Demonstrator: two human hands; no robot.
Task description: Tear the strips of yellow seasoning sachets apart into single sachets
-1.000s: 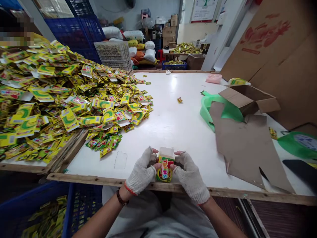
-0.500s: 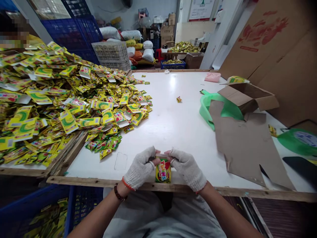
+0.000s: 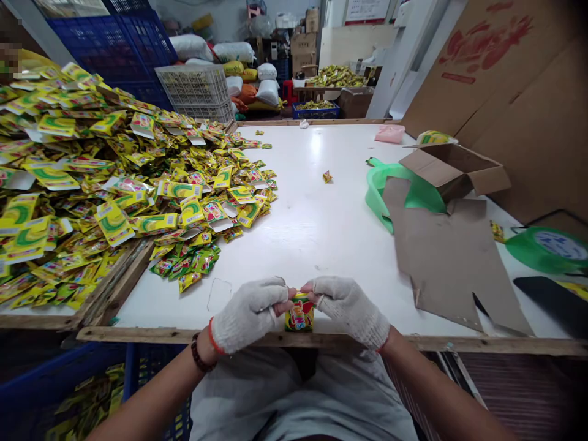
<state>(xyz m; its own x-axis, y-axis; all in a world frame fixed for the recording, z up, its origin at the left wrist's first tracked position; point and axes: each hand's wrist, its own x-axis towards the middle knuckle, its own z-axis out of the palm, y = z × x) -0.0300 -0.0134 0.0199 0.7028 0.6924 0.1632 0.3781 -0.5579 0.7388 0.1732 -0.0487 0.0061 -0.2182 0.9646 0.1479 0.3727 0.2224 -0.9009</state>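
Note:
A small candy box, yellow, green and red with "TWINS" lettering, stands at the table's front edge. My left hand, in a white knit glove with bare fingertips, grips its upper left corner. On the upper right corner, the fingers of my gloved right hand are closed in the same way. Both sets of fingertips meet along the box's top and partly cover it. Left of my hands, several green and yellow candy packets lie beside a large heap of boxes and packets.
One loose packet lies mid-table. At right are a green basin, torn cardboard, an open carton and a tape roll. Blue crates stand behind the heap; a wooden rim edges the table.
The pale flap at the box's top is no longer raised; a yellow top edge shows under my fingers. My fingertips have drawn closer together over it. The whole view has shifted slightly.

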